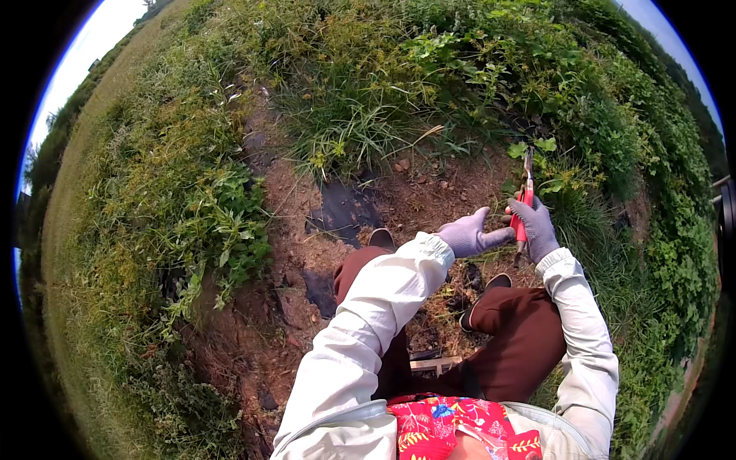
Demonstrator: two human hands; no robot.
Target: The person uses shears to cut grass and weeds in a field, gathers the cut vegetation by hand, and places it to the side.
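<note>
My right hand (536,227), in a light purple knit glove, grips the red handles of a pair of garden shears (524,210). Their metal blades point away from me towards a leafy green plant (545,145) at the edge of the grass. To the left, my left hand (470,234), gloved alike, reaches across with thumb and forefinger spread; a fingertip lies at or just beside the red handle. Whether it touches the handle cannot be told. I see nothing held in the left hand. Whether the blades are parted is too small to tell.
Torn black plastic sheeting (345,210) shows through the reddish soil (287,230) before me. Tall grass (368,129) and weeds stand ahead, with leafy plants (236,241) on the left and dense greenery (670,259) on the right. A wooden piece (428,364) lies between my bent legs.
</note>
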